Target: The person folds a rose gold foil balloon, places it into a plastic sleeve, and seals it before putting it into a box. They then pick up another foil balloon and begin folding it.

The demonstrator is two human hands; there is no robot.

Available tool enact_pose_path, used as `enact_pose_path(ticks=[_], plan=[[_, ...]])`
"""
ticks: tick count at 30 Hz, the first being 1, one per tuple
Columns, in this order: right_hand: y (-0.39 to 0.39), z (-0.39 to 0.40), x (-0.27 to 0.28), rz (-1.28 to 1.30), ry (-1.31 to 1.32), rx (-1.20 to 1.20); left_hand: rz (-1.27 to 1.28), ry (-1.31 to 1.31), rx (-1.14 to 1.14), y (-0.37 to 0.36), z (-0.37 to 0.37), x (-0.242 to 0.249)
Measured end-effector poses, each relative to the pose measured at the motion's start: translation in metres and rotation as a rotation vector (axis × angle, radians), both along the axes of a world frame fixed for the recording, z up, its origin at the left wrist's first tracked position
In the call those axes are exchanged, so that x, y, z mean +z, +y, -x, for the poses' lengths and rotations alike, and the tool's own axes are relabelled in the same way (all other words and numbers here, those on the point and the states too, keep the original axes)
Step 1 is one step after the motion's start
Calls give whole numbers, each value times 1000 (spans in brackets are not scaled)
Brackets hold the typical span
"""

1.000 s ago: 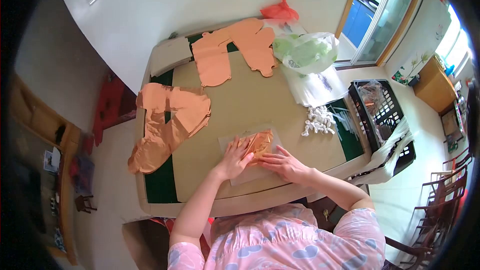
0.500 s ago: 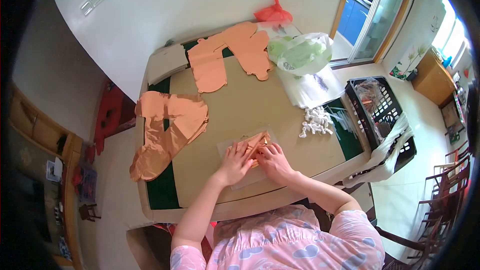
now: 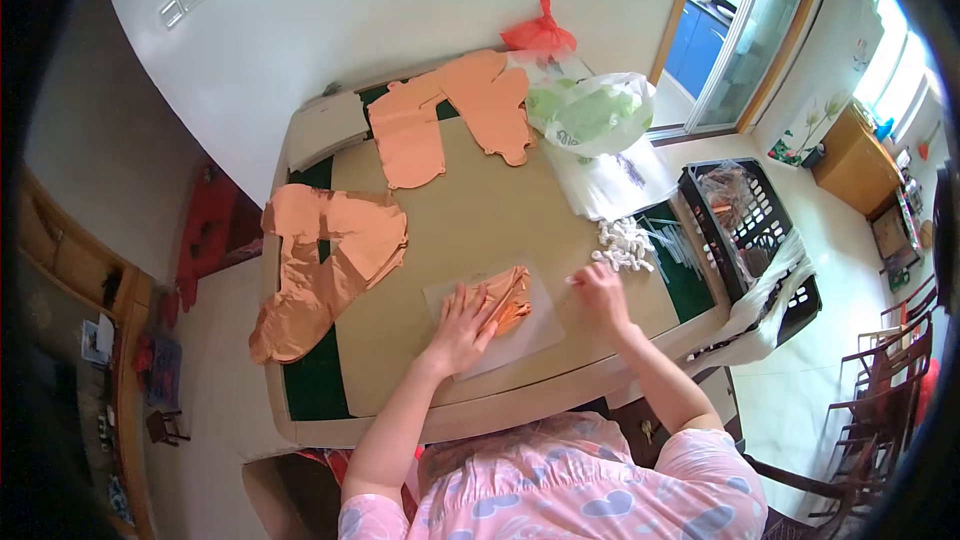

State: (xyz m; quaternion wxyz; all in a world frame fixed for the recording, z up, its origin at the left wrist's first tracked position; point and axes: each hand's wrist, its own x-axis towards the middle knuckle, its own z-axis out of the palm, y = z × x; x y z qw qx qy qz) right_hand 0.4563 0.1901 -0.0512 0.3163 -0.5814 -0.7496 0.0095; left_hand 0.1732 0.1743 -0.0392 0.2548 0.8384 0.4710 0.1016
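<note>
A folded copper-coloured foil piece [image 3: 512,298] lies on a translucent plastic sheet [image 3: 545,325] near the table's front edge. My left hand [image 3: 462,328] rests flat with fingers spread on the foil's left part. To the right of the foil, my right hand [image 3: 600,297] is closed in a pinch on a small white item [image 3: 572,281]. Just behind that hand is a pile of white knotted strings [image 3: 624,243], with clear thin tubes [image 3: 676,252] beside it.
Large flat foil shapes lie at the left [image 3: 330,260] and back [image 3: 408,140] of the table. A green-white plastic bag [image 3: 590,112] sits on clear sheets [image 3: 625,185]. A red bag [image 3: 540,32] is behind. A black crate [image 3: 712,222] with white strands stands right.
My right hand has left the foil and moved right, now with a small white item in its fingers. My left hand remains on the foil. The view has shifted slightly.
</note>
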Motion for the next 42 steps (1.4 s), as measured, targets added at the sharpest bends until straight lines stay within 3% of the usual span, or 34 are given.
enact_pose_path(ticks=[3,6,9,12,18,21,24,30,36,42], plan=[[-13,51,15,16,170,187,32,27,12,0,0,2],[-16,78,10,85,144,288,48,37,16,2,0,3],[-18,82,0,-28,-65,343,58,9,31,1,1,5],[-31,86,1,47,-255,270,67,-25,33,1,2,2],[-38,77,15,116,-82,258,66,-31,28,3,3,1],[-30,73,-2,40,-159,388,37,-37,12,3,2,-4],[-28,78,-1,218,-266,471,-4,-15,4,1,0,3],[-41,60,5,194,-212,433,-53,98,3,-3,-5,-1],[-59,20,30,175,120,385,-137,147,11,-12,-10,-1],[-17,30,43,79,258,295,-218,131,23,-14,-12,-12]])
